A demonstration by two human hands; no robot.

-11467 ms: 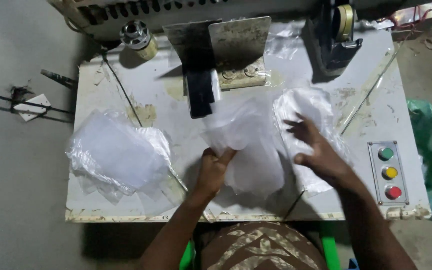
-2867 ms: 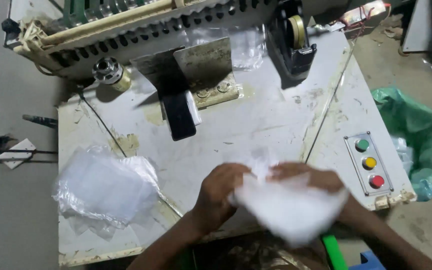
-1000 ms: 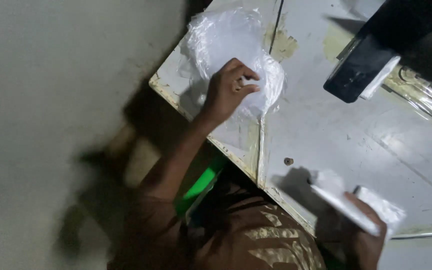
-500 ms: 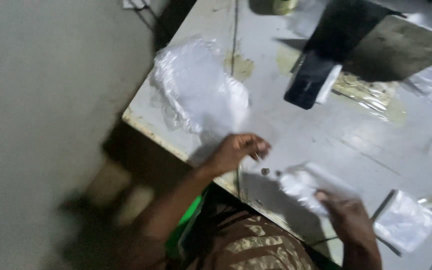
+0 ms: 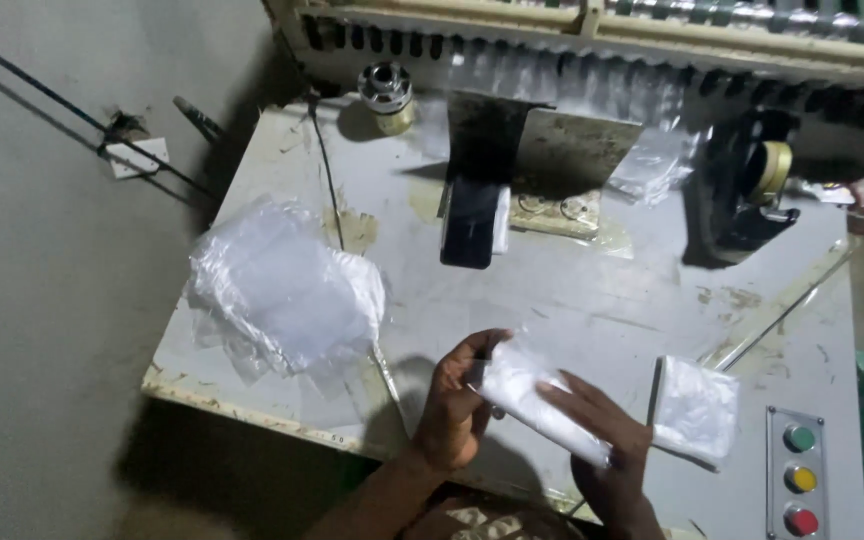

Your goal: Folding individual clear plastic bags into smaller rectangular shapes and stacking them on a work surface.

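Right now both hands hold one small clear plastic bag [image 5: 537,400] just above the near edge of the tabletop [image 5: 572,300]. The left hand [image 5: 452,410] has its fingers curled shut on the bag's left end; the right hand [image 5: 607,450] lies with fingers stretched along its right part. A heap of clear bags [image 5: 282,290] lies to the left, a folded stack [image 5: 694,408] to the right.

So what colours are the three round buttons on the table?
Green, yellow and red round buttons, top to bottom, in the head view.
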